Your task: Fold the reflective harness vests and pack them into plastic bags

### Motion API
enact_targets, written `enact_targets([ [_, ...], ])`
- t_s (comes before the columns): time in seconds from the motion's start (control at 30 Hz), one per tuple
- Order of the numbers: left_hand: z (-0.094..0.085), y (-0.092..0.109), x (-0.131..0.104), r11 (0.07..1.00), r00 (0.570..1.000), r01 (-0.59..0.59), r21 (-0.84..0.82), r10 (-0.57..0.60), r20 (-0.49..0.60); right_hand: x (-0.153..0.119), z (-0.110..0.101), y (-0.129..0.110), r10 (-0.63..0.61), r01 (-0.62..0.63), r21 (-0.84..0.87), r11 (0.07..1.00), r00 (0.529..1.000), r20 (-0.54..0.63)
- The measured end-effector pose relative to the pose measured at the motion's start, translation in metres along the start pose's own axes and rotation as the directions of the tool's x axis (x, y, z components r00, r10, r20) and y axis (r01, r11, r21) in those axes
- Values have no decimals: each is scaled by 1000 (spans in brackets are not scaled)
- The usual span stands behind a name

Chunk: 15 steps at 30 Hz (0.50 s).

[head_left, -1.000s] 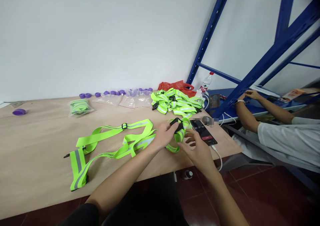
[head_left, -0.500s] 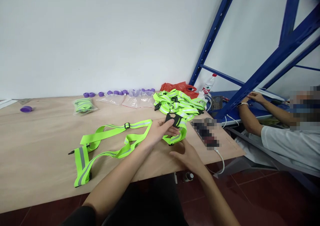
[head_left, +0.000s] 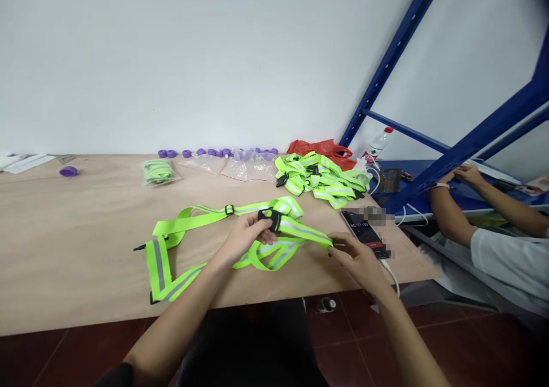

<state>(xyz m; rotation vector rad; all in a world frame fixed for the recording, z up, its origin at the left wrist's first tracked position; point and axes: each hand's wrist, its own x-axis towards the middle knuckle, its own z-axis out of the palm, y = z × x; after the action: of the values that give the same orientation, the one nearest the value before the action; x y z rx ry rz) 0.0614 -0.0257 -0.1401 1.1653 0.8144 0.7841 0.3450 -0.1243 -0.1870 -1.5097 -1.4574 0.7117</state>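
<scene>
A neon-yellow reflective strap harness [head_left: 158, 264] with a grey stripe lies spread over the table in front of me. My left hand [head_left: 253, 231] grips the harness's black plastic buckle [head_left: 269, 220] between thumb and fingers. From that buckle a length of strap runs rightward to my right hand [head_left: 354, 255], whose fingers pinch its far end. Loose loops of the strap hang and rest on the table below and behind my hands. A black slide adjuster [head_left: 229, 210] sits on the rear run of webbing.
Behind lie a pile of similar straps [head_left: 321, 175], a red plastic bag [head_left: 319, 148], clear bags [head_left: 249, 170], a bagged strap [head_left: 158, 171] and purple caps [head_left: 68, 171]. A phone [head_left: 363, 230] with a cable is at right, near a blue rack [head_left: 394, 55] and a co-worker's arm [head_left: 450, 215].
My right hand has taken hold of the strap and drawn it out to the right. My left hand keeps the buckle, now farther left of the pile. The view has shifted slightly.
</scene>
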Motion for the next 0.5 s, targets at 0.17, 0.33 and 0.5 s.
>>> enact_targets([
  [0.17, -10, -23, -29, 956, 1000, -22, 293, 16, 23, -8, -24, -5, -13, 48, -174, 984, 981, 193],
  [0.33, 4, -37, -49, 887, 995, 25, 462, -64, 70, 20, -34, -18, 45, 34, -264, 964, 956, 288],
  [0.5, 16, -42, -53, 854, 991, 61, 517, -115, 73, 97, 12, -50, -71, 191, -493, 849, 965, 251],
])
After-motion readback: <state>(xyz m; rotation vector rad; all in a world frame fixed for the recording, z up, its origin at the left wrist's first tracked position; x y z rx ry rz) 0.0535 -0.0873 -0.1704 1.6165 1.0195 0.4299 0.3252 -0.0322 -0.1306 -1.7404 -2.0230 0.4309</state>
